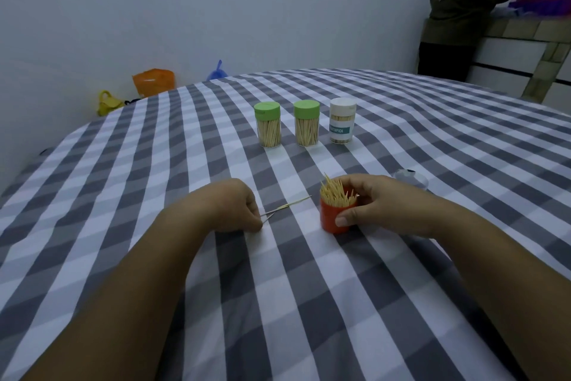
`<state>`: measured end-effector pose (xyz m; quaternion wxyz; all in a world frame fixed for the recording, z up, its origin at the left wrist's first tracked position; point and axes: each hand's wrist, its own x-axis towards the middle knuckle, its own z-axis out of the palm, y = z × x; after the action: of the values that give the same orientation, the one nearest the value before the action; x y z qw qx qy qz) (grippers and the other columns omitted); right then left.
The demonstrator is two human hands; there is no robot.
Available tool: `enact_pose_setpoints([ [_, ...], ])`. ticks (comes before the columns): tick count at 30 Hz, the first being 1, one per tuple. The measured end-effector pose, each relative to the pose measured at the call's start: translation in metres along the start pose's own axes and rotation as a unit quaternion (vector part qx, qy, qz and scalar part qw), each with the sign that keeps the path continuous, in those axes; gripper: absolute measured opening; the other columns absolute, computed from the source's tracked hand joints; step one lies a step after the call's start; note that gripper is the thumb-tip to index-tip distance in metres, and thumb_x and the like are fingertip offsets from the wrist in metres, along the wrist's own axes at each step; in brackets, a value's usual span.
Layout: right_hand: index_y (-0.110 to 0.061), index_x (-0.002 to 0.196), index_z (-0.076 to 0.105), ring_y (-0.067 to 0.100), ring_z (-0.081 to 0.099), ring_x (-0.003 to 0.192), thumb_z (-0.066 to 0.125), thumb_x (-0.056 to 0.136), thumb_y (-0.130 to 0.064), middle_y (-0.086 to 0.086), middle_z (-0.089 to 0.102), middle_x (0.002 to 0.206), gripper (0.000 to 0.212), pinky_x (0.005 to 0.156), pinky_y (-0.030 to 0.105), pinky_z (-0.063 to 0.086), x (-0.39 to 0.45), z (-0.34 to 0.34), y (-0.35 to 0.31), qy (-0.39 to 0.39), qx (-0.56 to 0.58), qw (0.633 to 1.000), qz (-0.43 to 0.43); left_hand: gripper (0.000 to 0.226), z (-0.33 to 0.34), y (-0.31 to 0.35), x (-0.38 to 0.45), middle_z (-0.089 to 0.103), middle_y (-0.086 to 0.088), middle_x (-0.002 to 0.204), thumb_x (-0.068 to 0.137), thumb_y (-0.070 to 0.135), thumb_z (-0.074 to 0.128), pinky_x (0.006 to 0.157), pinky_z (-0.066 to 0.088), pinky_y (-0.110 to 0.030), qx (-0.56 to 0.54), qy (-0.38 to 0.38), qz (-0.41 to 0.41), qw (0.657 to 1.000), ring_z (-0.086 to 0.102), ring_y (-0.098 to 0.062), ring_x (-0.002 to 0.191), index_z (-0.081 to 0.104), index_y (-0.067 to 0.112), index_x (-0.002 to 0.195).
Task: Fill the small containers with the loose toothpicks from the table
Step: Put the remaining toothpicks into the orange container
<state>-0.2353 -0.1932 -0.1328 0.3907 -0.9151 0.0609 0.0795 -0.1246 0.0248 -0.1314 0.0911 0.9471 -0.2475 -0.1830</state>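
On the left, beyond the edge of the table, a yellow bag, an orange plastic bag and a blue bag were seen on the floor by the wall. The table was covered by a grey and white checked cloth. The left hand was laid on the cloth with its fingers curled, and the ends of a few thin wooden loose toothpicks were pinched by its fingertips; the toothpicks were lying on the cloth and pointing to the right. Further back, two clear containers with green lids and one container with a white lid and a label were stood upright in a row, each filled with toothpicks. A small red round container, open and full of toothpicks, was gripped by the right hand. Behind this hand a clear lid was partly hidden. At the far right a person in dark clothes was stood at a counter.
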Motion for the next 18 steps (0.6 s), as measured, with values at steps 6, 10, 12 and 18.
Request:
enact_pose_setpoints([
  [6, -0.033, 0.138, 0.039, 0.01, 0.047, 0.116, 0.072, 0.08, -0.029, -0.009, 0.051, 0.132, 0.066, 0.099, 0.027, 0.038, 0.0, 0.0, -0.001, -0.003, 0.0, 1.0, 0.002, 0.007, 0.008, 0.015, 0.007, 0.056, 0.006, 0.106, 0.086, 0.027, 0.066, 0.081, 0.047, -0.024, 0.02, 0.09, 0.062, 0.994, 0.053, -0.011, 0.095, 0.068, 0.025, 0.093],
  [10, -0.034, 0.139, 0.039, 0.014, 0.046, 0.12, 0.073, 0.079, -0.03, -0.008, 0.049, 0.134, 0.069, 0.104, 0.034, 0.04, -0.001, -0.006, 0.002, 0.0, -0.007, 1.0, 0.015, 0.018, 0.01, 0.02, 0.008, 0.062, 0.004, 0.095, 0.088, 0.013, 0.062, 0.077, 0.052, -0.024, -0.023, 0.076, 0.079, 0.994, 0.058, -0.012, 0.086, 0.059, 0.03, 0.09],
  [12, -0.034, 0.138, 0.039, 0.015, 0.046, 0.122, 0.073, 0.078, -0.03, -0.008, 0.05, 0.134, 0.069, 0.107, 0.038, 0.039, -0.002, -0.01, 0.005, 0.0, -0.003, 1.0, 0.021, 0.018, 0.011, 0.023, 0.008, 0.06, 0.006, 0.089, 0.087, 0.013, 0.063, 0.066, 0.046, -0.018, -0.032, 0.072, 0.085, 0.993, 0.056, -0.009, 0.08, 0.057, 0.029, 0.092],
  [18, -0.034, 0.14, 0.038, 0.017, 0.046, 0.123, 0.074, 0.077, -0.029, -0.007, 0.049, 0.136, 0.073, 0.108, 0.04, 0.039, -0.001, -0.011, 0.007, 0.001, 0.008, 1.0, 0.028, 0.031, 0.025, 0.046, 0.019, 0.057, 0.002, 0.116, 0.093, 0.016, 0.056, 0.088, 0.046, -0.024, 0.004, 0.129, 0.113, 0.985, 0.053, -0.011, 0.099, 0.054, 0.024, 0.122],
])
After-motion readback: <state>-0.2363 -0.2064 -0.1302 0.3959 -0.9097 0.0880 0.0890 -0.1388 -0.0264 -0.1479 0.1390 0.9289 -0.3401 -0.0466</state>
